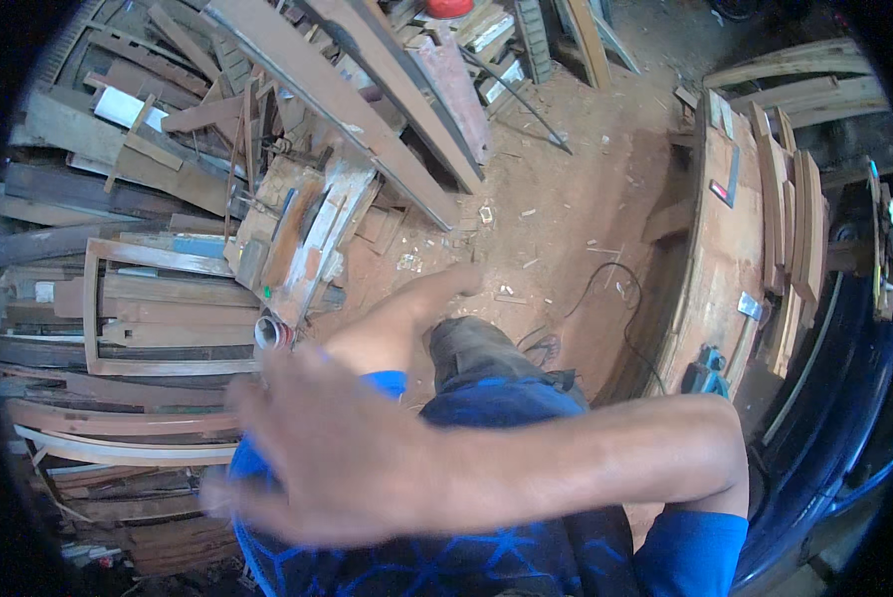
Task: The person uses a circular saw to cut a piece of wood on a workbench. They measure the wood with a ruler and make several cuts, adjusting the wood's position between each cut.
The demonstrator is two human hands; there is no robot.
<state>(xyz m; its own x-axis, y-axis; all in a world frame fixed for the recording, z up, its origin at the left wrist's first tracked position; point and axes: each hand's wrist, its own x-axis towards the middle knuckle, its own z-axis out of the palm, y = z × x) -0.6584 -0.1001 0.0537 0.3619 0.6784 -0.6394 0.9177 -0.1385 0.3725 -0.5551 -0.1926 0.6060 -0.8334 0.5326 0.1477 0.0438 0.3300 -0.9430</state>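
My right forearm crosses in front of my body from the right. My right hand (327,453) is at the left, near my chest and blurred by motion. Its thumb and fingers look spread, with nothing visible between them. Farther forward, above the littered floor, my left hand (464,279) hangs at the end of the outstretched left arm. Its fingers look curled in; a small dark tip shows beside them, too small to name. A round can-like container (271,331) with a pale mouth and reddish side shows just beyond my right hand, with no contact visible.
Stacked planks (168,289) and a wooden frame (90,308) fill the left; long boards (367,119) lean ahead. At right stands a wooden bench (705,249) bearing a teal power tool (706,371) and a red-and-dark hand tool (722,189). A black cable (637,298) loops over the floor.
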